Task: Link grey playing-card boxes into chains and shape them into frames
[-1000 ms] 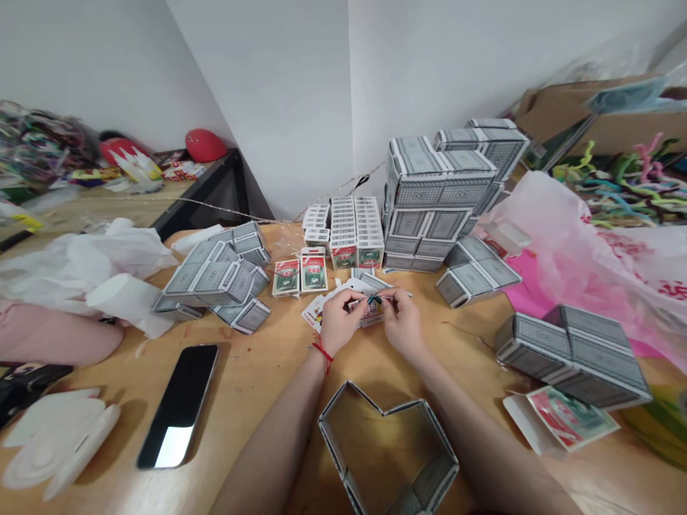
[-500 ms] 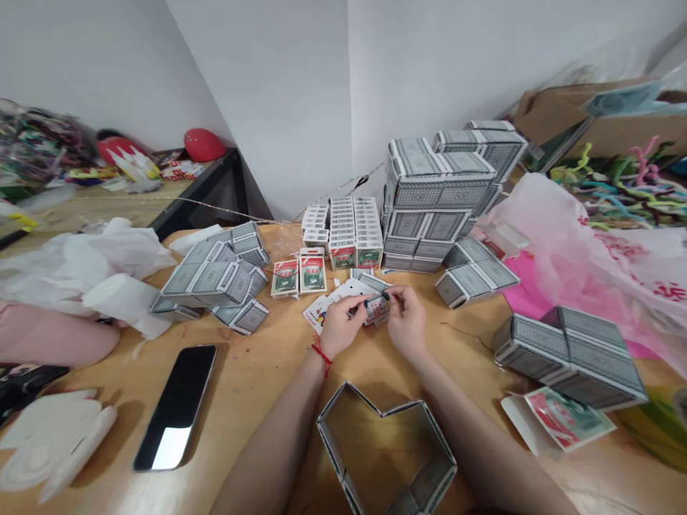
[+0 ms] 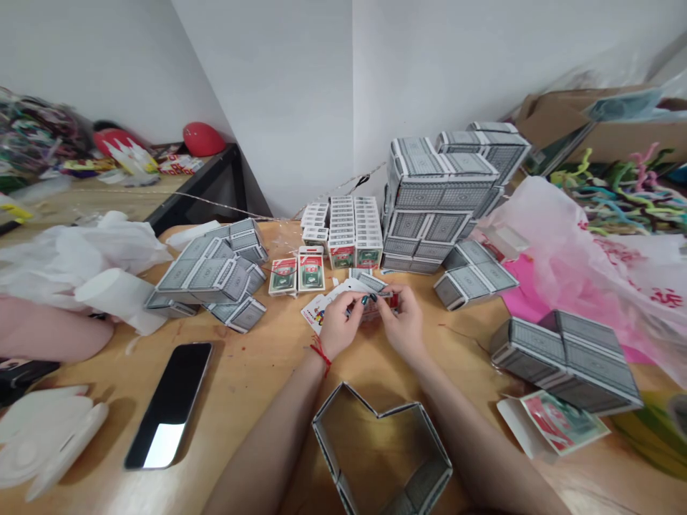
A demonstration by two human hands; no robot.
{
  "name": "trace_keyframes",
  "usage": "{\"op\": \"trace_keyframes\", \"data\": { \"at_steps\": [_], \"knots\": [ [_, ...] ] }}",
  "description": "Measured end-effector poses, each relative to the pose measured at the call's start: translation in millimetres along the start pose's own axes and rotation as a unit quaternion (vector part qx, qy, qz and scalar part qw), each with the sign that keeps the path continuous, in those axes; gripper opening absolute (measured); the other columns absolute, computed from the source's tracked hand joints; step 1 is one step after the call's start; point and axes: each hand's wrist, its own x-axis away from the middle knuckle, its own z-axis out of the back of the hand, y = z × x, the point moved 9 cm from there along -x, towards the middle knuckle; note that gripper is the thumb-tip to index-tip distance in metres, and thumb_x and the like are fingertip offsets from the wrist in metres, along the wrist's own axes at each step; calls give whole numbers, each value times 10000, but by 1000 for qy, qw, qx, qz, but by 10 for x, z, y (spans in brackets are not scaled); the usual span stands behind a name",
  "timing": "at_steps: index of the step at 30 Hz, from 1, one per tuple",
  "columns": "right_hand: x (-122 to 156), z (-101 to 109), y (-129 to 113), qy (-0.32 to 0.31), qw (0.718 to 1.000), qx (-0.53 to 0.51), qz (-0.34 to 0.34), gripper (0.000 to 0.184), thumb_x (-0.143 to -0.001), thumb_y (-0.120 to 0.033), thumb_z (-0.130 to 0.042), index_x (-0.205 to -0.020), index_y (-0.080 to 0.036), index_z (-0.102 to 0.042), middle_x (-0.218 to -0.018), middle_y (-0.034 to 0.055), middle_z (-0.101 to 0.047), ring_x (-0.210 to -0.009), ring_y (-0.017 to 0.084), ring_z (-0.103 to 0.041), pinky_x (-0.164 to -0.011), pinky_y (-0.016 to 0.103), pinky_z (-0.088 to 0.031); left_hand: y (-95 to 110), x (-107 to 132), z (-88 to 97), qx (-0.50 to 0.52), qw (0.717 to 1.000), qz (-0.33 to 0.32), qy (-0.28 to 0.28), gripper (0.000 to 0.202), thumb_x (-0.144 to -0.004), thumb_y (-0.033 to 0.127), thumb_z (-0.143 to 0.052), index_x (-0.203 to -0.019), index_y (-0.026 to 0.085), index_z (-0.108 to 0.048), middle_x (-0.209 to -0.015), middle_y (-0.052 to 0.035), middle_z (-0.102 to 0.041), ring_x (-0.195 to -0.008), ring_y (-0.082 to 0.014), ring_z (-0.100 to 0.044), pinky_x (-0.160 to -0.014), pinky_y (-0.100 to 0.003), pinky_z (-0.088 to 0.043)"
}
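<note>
Card [image 3: 370, 312] in a fingertip pinch between left hand [image 3: 340, 322] and right hand [image 3: 403, 323]. Beside the left, loose cards [image 3: 313, 312] on the table [image 3: 241, 393]; closer in, a heart-shaped frame [image 3: 428, 483].

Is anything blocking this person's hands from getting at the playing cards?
Nothing visible is in the way: the left hand and right hand both have fingers on the playing cards. The heart-shaped frame lies between the forearms, apart from the cards.

Room: craft workspace
Table [image 3: 241, 386]: playing cards [image 3: 339, 290], card-built boxes [image 3: 445, 189], boxed decks [image 3: 343, 232]
Right: pipe cleaners [image 3: 617, 193]
Side table [image 3: 155, 192]: nozzle bottles [image 3: 133, 164]
</note>
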Motion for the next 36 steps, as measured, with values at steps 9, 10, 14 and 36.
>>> {"op": "trace_keyframes", "data": {
  "at_steps": [9, 10, 14, 36],
  "knots": [
    [-15, -30, 53, -9, 996, -83, -37, 182, -787, -298, -490, -910, -190, -570, -863, 48, -609, -741, 153, -554, -677, 291, -450, -57, -10, 21, -18, 1000, 8, 18, 191, -838, 204, -446, -917, 169, -616, -865, -53, -654, -785, -145, -590, -717, -248, -455],
    [-16, -24, 37, -8, 996, -85, -36, 194, -791, -299, -479, -915, -187, -577, -881, 56, -617, -768, 159, -562, -696, 299, -453, -58, -11, 22, -19, 1000, 8, 18, 192, -837, 199, -446, -920, 168, -616, -865, -54, -654, -784, -146, -590, -717, -249, -455],
    [-21, -2, 13, -3, 995, -84, -43, 241, -803, -299, -446, -949, -185, -601, -944, 77, -640, -871, 184, -578, -777, 339, -454, -60, -11, 25, -21, 999, 15, 21, 202, -838, 200, -443, -937, 173, -617, -874, -54, -656, -794, -148, -590, -713, -248, -456],
    [-55, -38, 302, -15, 975, -168, -144, 218, -656, -347, -653, -782, -171, -670, -738, 42, -681, -618, 161, -599, -614, 314, -487, -239, 0, 209, 6, 991, 89, 104, 162, -815, 261, -471, -762, 165, -590, -706, -15, -618, -680, -129, -548, -638, -226, -424]
  ]
}}
